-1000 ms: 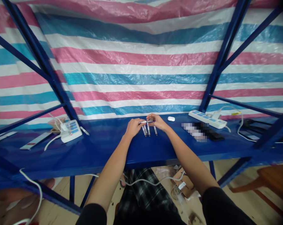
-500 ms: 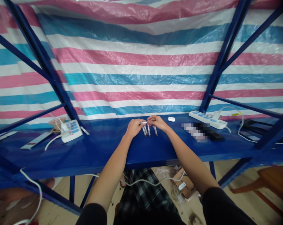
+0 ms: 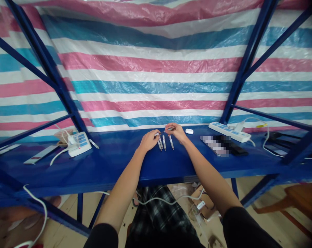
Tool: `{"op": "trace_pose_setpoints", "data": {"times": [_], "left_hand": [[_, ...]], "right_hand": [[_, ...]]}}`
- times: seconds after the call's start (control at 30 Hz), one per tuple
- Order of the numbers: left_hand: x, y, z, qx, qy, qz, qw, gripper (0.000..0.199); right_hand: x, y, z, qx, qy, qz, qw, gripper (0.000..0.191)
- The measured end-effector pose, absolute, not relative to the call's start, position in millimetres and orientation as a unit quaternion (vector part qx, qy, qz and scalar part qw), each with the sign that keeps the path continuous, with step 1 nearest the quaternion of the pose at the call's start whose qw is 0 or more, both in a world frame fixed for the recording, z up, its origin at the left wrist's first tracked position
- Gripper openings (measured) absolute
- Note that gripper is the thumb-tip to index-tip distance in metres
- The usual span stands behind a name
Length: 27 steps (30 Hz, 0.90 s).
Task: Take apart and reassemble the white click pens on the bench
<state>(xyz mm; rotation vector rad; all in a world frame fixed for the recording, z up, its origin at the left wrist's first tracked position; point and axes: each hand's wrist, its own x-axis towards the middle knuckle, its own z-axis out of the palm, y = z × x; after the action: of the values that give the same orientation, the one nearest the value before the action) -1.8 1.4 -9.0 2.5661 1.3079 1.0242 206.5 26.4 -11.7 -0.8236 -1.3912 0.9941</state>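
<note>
Left hand (image 3: 149, 140), right hand (image 3: 177, 133): fingertips of each pinch small white pieces (image 3: 169, 128), too small to identify. Four pens (image 3: 164, 142) lie just below the fingers on the blue shelf (image 3: 106, 165).

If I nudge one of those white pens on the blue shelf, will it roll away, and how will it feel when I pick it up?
The slim white pen looks round and thin, so it would probably roll if pushed sideways. The glossy blue shelf suggests it could slide easily too. Its narrow, rigid-looking barrel suggests it's light and stiff rather than floppy.
</note>
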Motion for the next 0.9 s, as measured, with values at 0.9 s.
{"op": "trace_pose_setpoints", "data": {"times": [0.9], "left_hand": [[-0.6, 6.1, -11.2, 0.807, 0.429, 0.391, 0.107, 0.031]], "right_hand": [[205.0, 21.8, -3.9, -0.352, -0.511, 0.506, 0.599, 0.032]]}}
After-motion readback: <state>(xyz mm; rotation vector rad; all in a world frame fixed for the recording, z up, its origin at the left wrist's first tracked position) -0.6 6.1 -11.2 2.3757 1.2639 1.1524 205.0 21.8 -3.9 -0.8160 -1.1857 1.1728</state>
